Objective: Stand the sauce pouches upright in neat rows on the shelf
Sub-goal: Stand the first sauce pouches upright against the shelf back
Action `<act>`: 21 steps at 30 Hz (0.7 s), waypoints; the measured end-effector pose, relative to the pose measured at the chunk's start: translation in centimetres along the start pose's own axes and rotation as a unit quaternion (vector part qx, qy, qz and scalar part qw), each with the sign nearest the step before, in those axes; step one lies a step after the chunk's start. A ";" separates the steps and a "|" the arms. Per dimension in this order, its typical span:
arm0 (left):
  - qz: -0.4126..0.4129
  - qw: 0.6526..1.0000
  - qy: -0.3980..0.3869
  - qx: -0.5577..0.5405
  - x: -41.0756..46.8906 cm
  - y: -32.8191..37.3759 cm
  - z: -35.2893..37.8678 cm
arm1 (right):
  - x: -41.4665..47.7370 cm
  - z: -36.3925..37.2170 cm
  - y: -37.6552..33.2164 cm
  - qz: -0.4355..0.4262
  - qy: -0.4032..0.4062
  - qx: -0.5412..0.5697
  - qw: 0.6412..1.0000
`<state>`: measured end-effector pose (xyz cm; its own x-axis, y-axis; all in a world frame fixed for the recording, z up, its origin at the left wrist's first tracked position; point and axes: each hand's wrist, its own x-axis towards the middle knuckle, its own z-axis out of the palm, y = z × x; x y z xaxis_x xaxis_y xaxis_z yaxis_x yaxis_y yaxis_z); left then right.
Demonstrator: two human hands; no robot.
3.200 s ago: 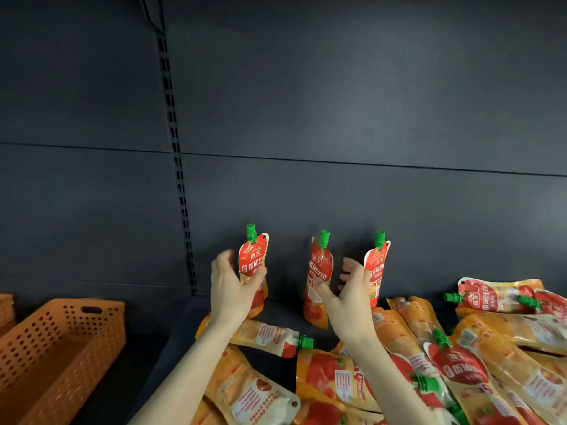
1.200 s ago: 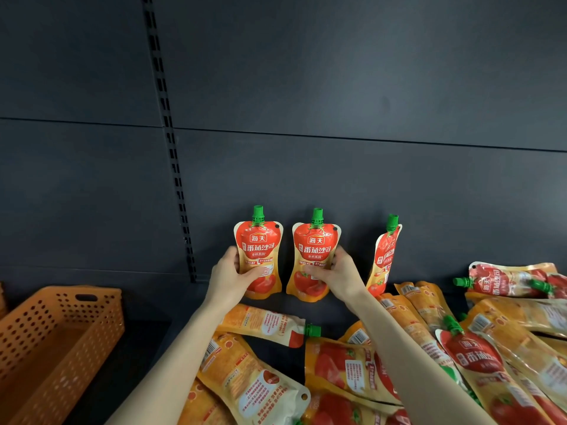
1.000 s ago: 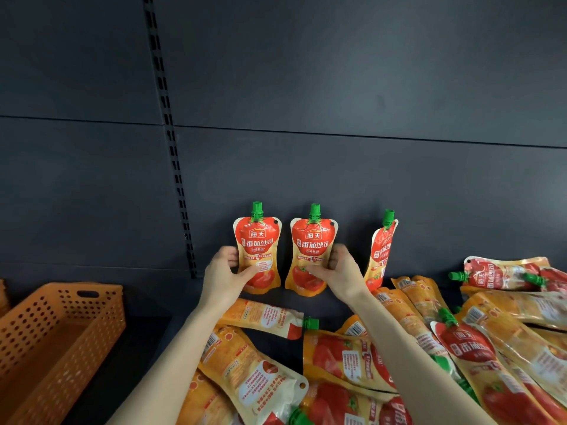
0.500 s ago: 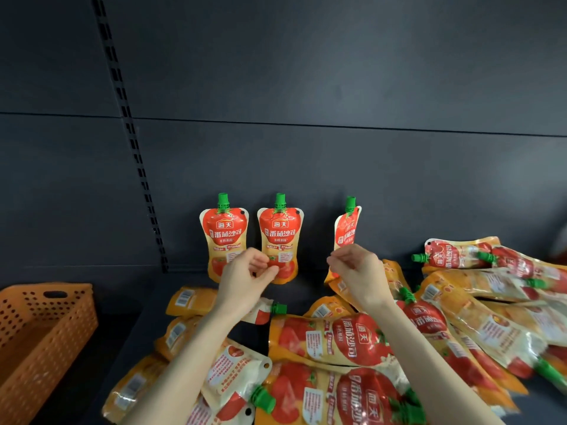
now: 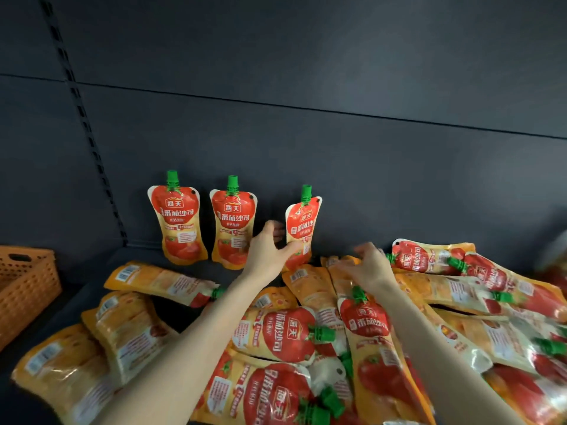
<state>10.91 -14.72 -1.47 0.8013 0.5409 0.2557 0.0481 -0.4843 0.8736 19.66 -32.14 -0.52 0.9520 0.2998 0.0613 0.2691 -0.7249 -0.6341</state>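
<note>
Fingers (image 5: 271,227) and thumb of the left hand (image 5: 265,256) are pinching the third upright tomato sauce pouch (image 5: 303,222).
It is standing at the shelf (image 5: 86,289) back, beside two more upright pouches (image 5: 179,219); the right hand (image 5: 369,266) is hovering, blurred, over the lying pouches (image 5: 285,335), its finger state impossible to tell.

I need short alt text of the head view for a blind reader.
Three red and orange plastic sauce pouches with green caps stand against a dark shelf wall; the left hand holds the rightmost pouch. The blurred right hand hovers over a pile of lying pouches; an orange plastic basket sits at left.
</note>
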 end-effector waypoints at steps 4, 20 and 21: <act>0.001 1.000 0.006 -0.005 -0.2 0.4 1.4 | 0.8 -0.4 0.0 0.010 -0.085 -0.069 0.994; 0.049 0.998 0.014 0.044 0.4 -1.0 0.9 | 2.2 -1.0 0.5 0.012 0.003 0.136 0.991; 0.050 0.997 0.019 0.047 0.4 -1.1 0.8 | 2.1 -1.1 0.6 0.005 0.010 0.163 0.987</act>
<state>11.66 -14.56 -2.66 0.7819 0.5112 0.3568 0.0257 -0.5983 0.8009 21.94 -32.63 0.12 0.9580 0.2789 0.0667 0.2014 -0.4886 -0.8489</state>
